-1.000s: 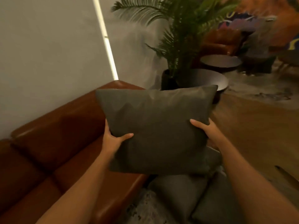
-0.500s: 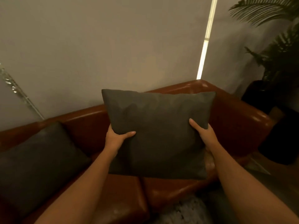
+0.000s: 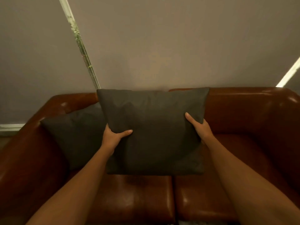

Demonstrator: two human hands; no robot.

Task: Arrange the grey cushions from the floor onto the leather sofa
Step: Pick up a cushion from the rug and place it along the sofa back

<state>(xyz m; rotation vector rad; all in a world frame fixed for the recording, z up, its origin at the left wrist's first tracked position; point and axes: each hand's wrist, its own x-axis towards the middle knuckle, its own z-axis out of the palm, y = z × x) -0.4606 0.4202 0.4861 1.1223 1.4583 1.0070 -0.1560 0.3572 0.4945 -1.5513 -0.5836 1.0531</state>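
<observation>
cushion (image 3: 154, 127), left hand (image 3: 112, 138), right hand (image 3: 200, 127) (both gripping)

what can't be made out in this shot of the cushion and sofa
Head view only.
Fingers of the left hand and right hand: behind the held cushion; only thumbs show.
Right part of the second cushion: covered by the held cushion and left hand.
Whether the held cushion touches the sofa seat: cannot tell.
Floor and any cushions on it: below the bottom edge.

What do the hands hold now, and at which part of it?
One grey cushion: the left hand grips its left edge, the right hand its right edge.
</observation>
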